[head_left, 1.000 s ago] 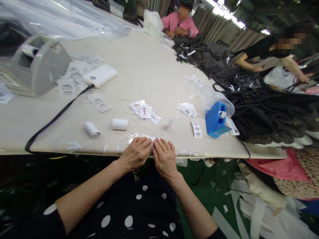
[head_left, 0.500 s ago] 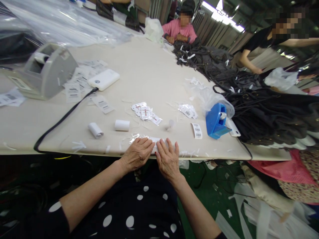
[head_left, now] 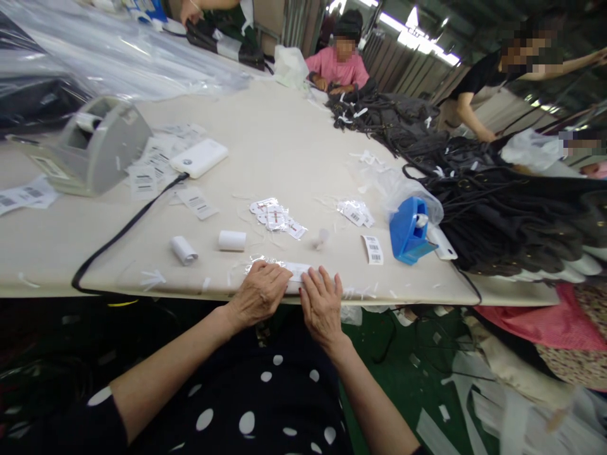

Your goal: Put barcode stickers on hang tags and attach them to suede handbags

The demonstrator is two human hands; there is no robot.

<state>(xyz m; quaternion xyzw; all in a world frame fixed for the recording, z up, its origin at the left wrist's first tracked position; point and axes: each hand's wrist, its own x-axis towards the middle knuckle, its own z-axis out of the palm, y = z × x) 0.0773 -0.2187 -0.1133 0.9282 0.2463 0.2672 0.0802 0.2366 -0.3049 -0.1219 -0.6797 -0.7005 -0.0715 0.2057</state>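
At the table's front edge, a white paper strip (head_left: 296,272) lies flat between my two hands. My left hand (head_left: 263,288) is closed, its curled fingers pressed together on the strip's left end. Shiny clear-wrapped tags (head_left: 256,260) show just beyond those fingertips. My right hand (head_left: 323,302) rests flat with fingers stretched and slightly spread, the fingertips at the strip's right end. Past the hands lies a small pile of hang tags (head_left: 276,216) with thin strings. Another group of barcode tags (head_left: 355,213) is farther right, near a printed barcode strip (head_left: 374,250).
Two curled white label rolls (head_left: 232,241) lie left of the hands. A blue tape dispenser (head_left: 410,231) stands right, before piled black garments (head_left: 516,215). A grey dispenser (head_left: 107,148), a white device (head_left: 199,158) and a black cable (head_left: 128,224) occupy the left. Co-workers are at the far side.
My hands have moved slightly apart, so more of the white strip shows between them. The camera view has shifted a little.
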